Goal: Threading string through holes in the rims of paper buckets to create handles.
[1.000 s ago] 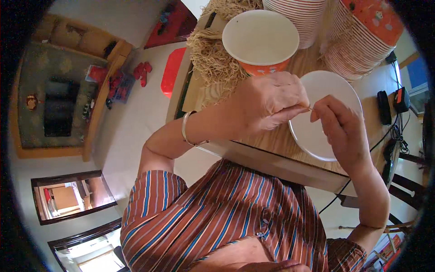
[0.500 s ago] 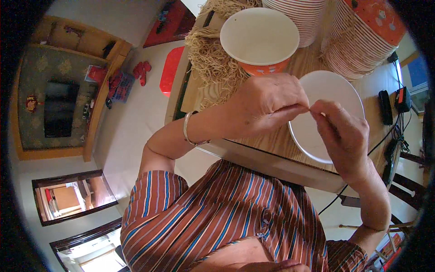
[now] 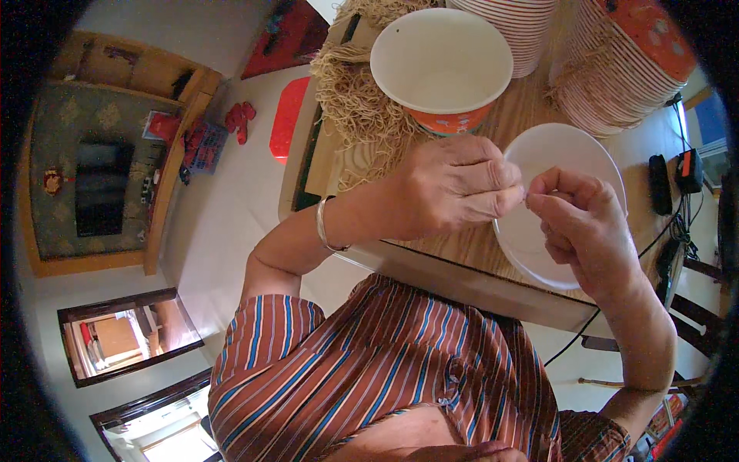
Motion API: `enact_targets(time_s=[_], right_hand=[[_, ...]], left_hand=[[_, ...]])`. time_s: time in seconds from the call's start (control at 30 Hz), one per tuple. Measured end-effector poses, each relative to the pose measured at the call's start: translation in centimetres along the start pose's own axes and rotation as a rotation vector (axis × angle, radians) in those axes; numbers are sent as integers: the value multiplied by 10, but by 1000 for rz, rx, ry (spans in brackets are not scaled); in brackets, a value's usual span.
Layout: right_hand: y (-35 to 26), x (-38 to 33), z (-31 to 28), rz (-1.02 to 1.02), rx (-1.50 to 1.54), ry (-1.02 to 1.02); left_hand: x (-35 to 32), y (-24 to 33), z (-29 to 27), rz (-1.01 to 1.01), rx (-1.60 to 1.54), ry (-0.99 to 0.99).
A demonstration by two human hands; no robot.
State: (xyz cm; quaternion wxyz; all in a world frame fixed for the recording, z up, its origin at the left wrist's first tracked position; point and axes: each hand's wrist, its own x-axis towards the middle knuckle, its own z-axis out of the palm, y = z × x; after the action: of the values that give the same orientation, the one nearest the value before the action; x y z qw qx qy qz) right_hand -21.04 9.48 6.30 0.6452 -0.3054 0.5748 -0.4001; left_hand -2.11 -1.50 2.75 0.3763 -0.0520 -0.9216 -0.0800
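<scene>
My left hand (image 3: pixel 454 189) and my right hand (image 3: pixel 581 223) meet fingertip to fingertip over a white round plate (image 3: pixel 566 154) on the wooden table (image 3: pixel 469 250). Both pinch something very small between thumb and forefinger; I cannot tell what it is. Just beyond my left hand stands an orange paper bowl (image 3: pixel 443 65) with a white, empty inside. A heap of pale straw-like strands (image 3: pixel 354 96) lies to the left of the bowl.
Stacks of striped paper bowls (image 3: pixel 616 65) stand at the far right and behind the orange bowl. Black devices with cables (image 3: pixel 673 173) lie at the table's right edge. A red flat thing (image 3: pixel 286 127) lies on the floor to the left.
My two hands have drawn closer until their fingertips touch above the plate. The view has shifted slightly.
</scene>
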Motion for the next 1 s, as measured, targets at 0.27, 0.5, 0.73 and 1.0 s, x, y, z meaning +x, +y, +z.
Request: enact_targets(time_s=[0.27,0.5,0.73,1.0], right_hand=[[1,3,-3,68,43,21],[-1,8,5,85,-91,17],[3,14,1,88,-165,5],[11,16,2,157,30,-30]], left_hand=[[-6,-4,-10,-29,25,-64],[-30,0,-4,-348,-116,31],[-43,10,4,-646,-296,58],[-50,19,14,-731,-443,33]])
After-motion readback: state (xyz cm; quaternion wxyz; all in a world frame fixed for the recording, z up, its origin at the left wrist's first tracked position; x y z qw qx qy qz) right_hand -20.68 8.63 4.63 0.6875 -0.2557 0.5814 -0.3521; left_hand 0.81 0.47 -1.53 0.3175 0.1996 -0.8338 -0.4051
